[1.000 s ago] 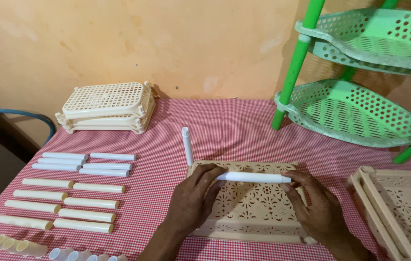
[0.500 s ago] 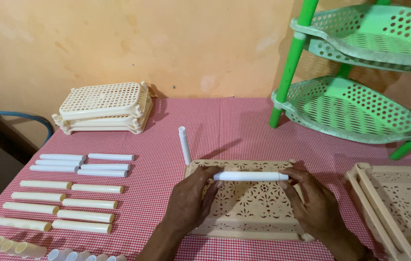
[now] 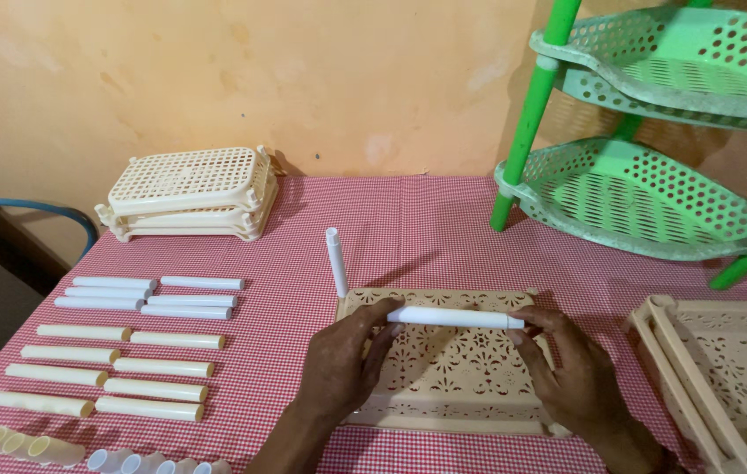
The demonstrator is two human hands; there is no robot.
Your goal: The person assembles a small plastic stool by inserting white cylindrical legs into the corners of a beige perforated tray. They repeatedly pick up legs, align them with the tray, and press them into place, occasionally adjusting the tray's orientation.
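A smooth white plastic tube (image 3: 455, 318) lies level between the two hands, pinched at its ends: the left hand (image 3: 345, 362) closes its fingertips on the nine o'clock end, the right hand (image 3: 573, 373) on the three o'clock end. The hands sit well apart, the tube's length between them. The tube hangs just above a beige plastic tray (image 3: 452, 364), rectangular, its floor pierced with a lacy floral cut-out pattern. One more white tube (image 3: 336, 262) stands upright at the tray's far left corner, about eleven o'clock from the left hand.

The surface (image 3: 426, 219) wears a red-and-white checked cloth. At nine o'clock lie two rows of loose tubes: six white ones (image 3: 149, 296) farther off, eight cream ones (image 3: 114, 369) nearer, all round and smooth. Short cream and white caps (image 3: 83, 452) sit at the near edge around seven o'clock; their count is cut off by the frame. At ten o'clock rests a stack of beige grid-mesh trays (image 3: 191, 195), about three. At two o'clock stands a green rack (image 3: 645, 132) with two perforated shelves on glossy green posts. At four o'clock lean more beige lacy trays (image 3: 725, 377), at least two.
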